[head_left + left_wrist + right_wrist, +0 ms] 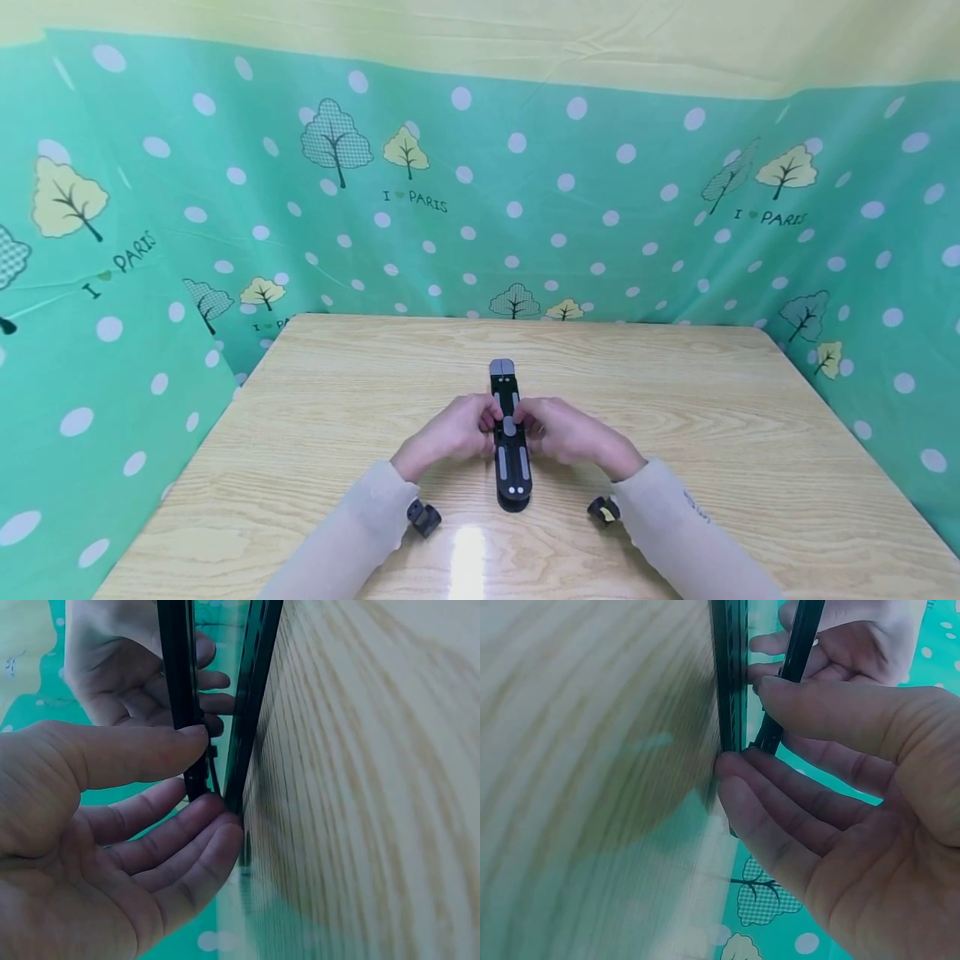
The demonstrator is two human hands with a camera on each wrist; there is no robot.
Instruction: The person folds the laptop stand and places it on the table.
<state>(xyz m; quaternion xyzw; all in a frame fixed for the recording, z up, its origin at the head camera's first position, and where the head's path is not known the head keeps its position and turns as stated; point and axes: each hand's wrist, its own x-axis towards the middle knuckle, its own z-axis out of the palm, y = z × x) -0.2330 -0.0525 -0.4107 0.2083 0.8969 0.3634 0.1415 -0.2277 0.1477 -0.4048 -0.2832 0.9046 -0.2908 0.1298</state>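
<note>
A long, narrow black folding stand (513, 467) with grey pads lies lengthwise on the table, pointing away from me. Its upper panel (178, 675) is lifted at an angle off the lower panel (730, 682), which lies along the tabletop. My left hand (463, 423) pinches the upper panel's left side, thumb on top and fingers curled beneath. From the right, my right hand (566, 429) grips the opposite side in the same way. Fingertips of both hands reach into the gap between the panels. The stand's inner parts are mostly hidden by the fingers.
The light wooden table (337, 367) carries the stand near its middle. A green dotted curtain (420, 275) hangs behind and along both sides. Small black wrist devices sit below the left sleeve (378, 500) and the right sleeve (660, 508).
</note>
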